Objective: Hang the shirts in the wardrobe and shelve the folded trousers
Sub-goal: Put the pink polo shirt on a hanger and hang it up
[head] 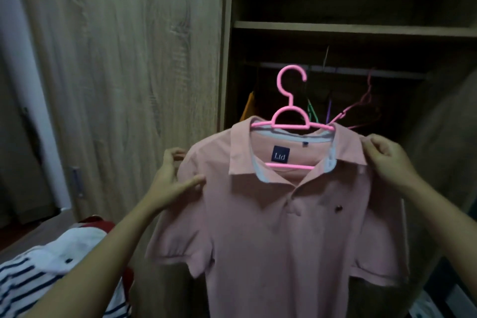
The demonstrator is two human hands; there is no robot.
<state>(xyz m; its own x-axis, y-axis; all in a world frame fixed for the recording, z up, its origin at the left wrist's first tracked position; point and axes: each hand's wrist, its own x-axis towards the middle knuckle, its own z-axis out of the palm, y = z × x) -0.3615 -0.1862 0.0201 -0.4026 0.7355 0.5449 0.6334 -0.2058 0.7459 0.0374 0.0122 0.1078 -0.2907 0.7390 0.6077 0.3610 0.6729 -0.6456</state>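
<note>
A pale pink polo shirt [271, 227] sits on a pink plastic hanger [291, 113], held up in front of the open wardrobe. My left hand [170, 183] grips the shirt's left shoulder, thumb on the front. Gripping the right shoulder by the collar is my right hand [389, 160]. The hanger's hook points up, just below and in front of the wardrobe rail [361, 71]. Above the rail runs a wooden shelf [361, 29].
Several empty hangers [361, 108] and an orange garment [249, 106] hang from the rail. The wardrobe's shut door [124, 59] fills the left. A striped shirt [25, 284], a white garment [74, 248] and something red lie in a pile at lower left.
</note>
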